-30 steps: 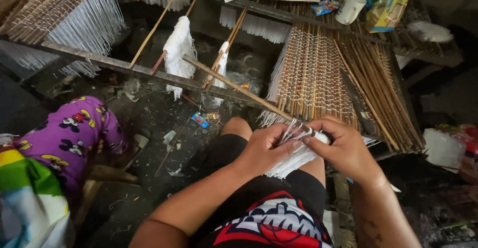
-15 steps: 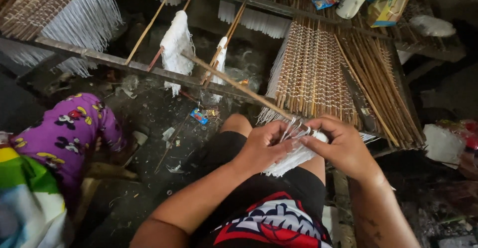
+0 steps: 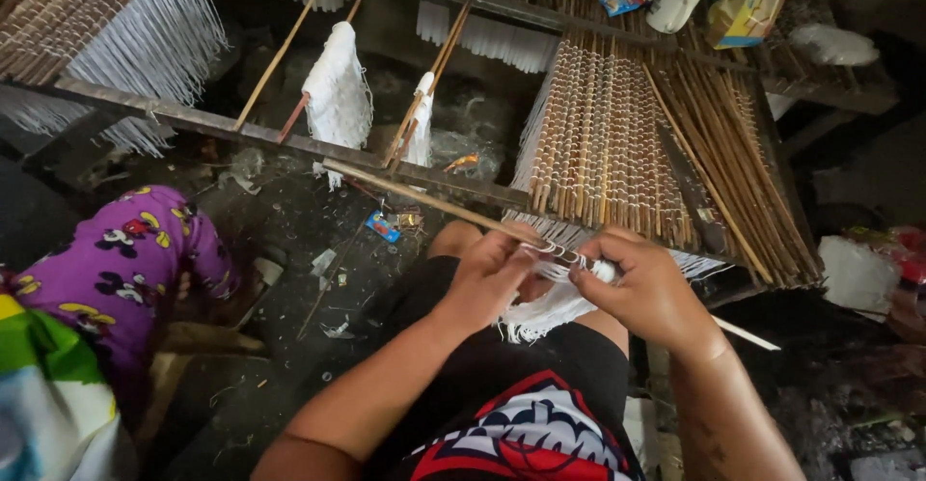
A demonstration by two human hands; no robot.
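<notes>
Centre of frame: left hand (image 3: 490, 274) and right hand (image 3: 644, 288), fingers pinching white thread (image 3: 540, 312) wound on one bamboo stick (image 3: 434, 197). One woven stick mat (image 3: 617, 148) lies behind; one white cup (image 3: 675, 0) upper right. Fingertips partly hidden; thread count unreadable.

Dirty dark floor (image 3: 289, 240), littered with scraps: small blue wrapper (image 3: 383, 226), thin stick (image 3: 328, 283), white bits. Slatted rack (image 3: 617, 143) carries loose sticks, white cup (image 3: 675, 0).
</notes>
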